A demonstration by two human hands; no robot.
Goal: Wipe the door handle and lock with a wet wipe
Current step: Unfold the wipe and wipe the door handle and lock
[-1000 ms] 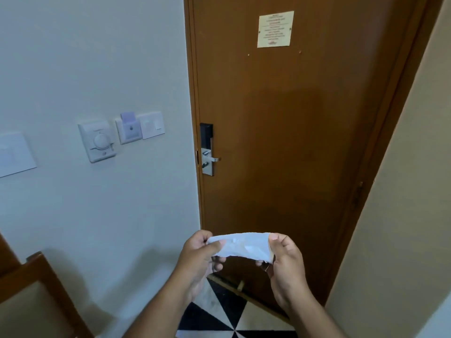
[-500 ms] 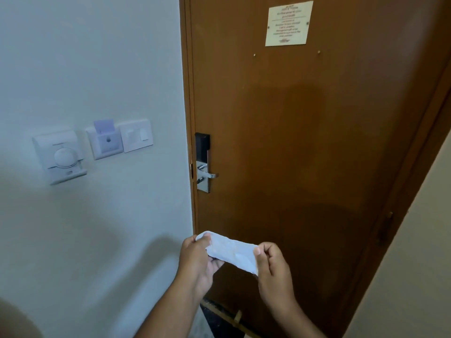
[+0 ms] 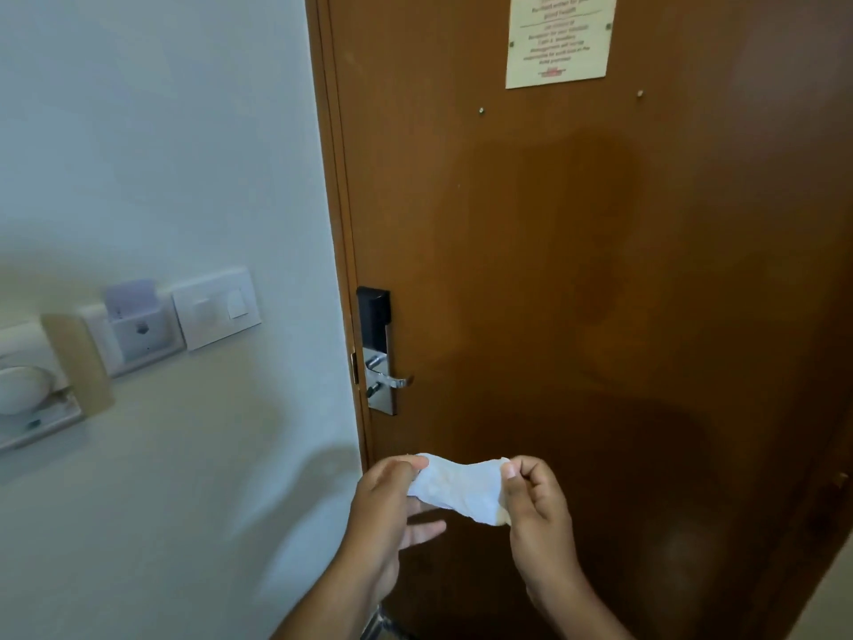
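The person has walked closer to the big brown wooden door (image 3: pixel 600 293). A second ago the door looked farther away, and a bit of black and white floor showed below the hands. Now the floor is out of sight and the door fills most of the view.

The left hand (image 3: pixel 385 505) pinches one end of the thin white wet wipe (image 3: pixel 457 487) between thumb and fingers. The right hand (image 3: pixel 535 505) pinches the other end the same way. The wipe is stretched out between them, a little crumpled, and it hangs in the air in front of the door. It does not touch the door.

The shiny silver door handle (image 3: pixel 392 380) sticks out to the right from a silver plate. The black box of the lock (image 3: pixel 373 318) sits just above it, near the door's left edge. Both are above the wipe and a little to its left, close but apart from it.

So no wiping has started yet. The person seems to be getting the wipe open and ready. Now that the handle looks near enough to reach, the next thing is likely to lift the wipe up to it.

On the pale wall beside the door there is a white light switch (image 3: pixel 216 314).
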